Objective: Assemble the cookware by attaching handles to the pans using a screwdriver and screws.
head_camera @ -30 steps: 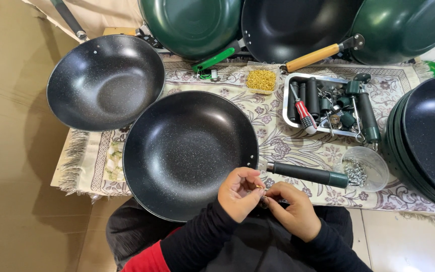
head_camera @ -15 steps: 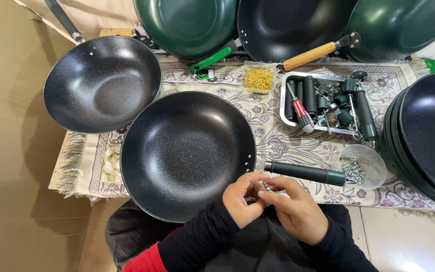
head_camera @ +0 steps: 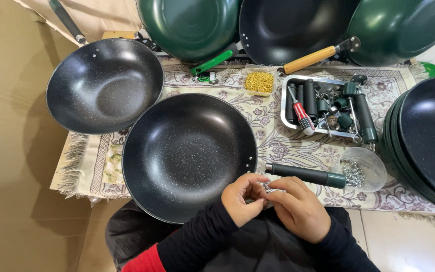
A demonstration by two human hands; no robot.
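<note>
From the head camera, looking down, we count two black speckled woks: one wok [head_camera: 187, 153] directly before us on a patterned cloth [head_camera: 288, 146], a second wok [head_camera: 104, 83] to its left, plus a stack of dark pans [head_camera: 429, 141] at the right edge and three more pans [head_camera: 288, 25] along the top. We also see one metal tray [head_camera: 284, 106] of handles and tools, one clear bowl [head_camera: 373, 168] of metal parts, one small dish of yellow bits [head_camera: 260, 82] and one loose dark handle [head_camera: 305, 175]. Our left hand [head_camera: 245, 199] and right hand [head_camera: 298, 206] meet just below the near wok's rim, fingertips pinched together on a small metal fitting [head_camera: 268, 187], much as half a second ago, though the hands now sit slightly lower and closer together.
</note>
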